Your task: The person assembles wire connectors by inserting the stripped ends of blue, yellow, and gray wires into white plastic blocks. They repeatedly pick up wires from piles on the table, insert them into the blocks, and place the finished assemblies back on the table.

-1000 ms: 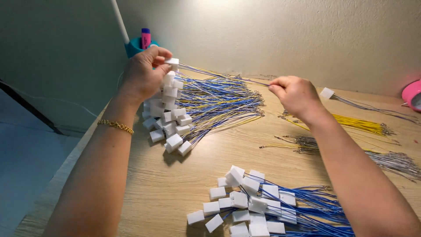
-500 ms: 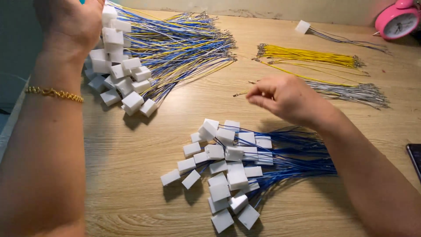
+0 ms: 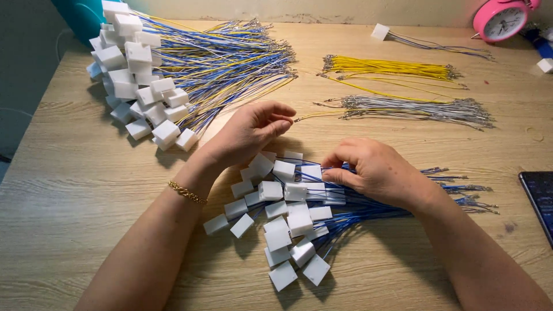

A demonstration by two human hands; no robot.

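A loose pile of blue wires with white plastic connectors (image 3: 288,222) lies on the wooden table (image 3: 86,184) in front of me. My right hand (image 3: 374,173) rests on this pile, fingers pinched on a blue wire just behind its white connector. My left hand (image 3: 247,135), a gold bracelet on its wrist, hovers over the pile's far left side. Its thumb and forefinger close on the tip of a single yellow wire (image 3: 319,115) that runs off to the right.
A larger heap of blue-and-yellow wired connectors (image 3: 155,75) fills the far left. Bundles of yellow wires (image 3: 391,69) and grey wires (image 3: 415,109) lie at the far right. Also present are a pink alarm clock (image 3: 501,20), a teal object (image 3: 80,17) and a dark phone (image 3: 538,196).
My left hand came down from the far heap to the near pile. My right hand moved from the loose wires onto the blue pile. The view tilted down.
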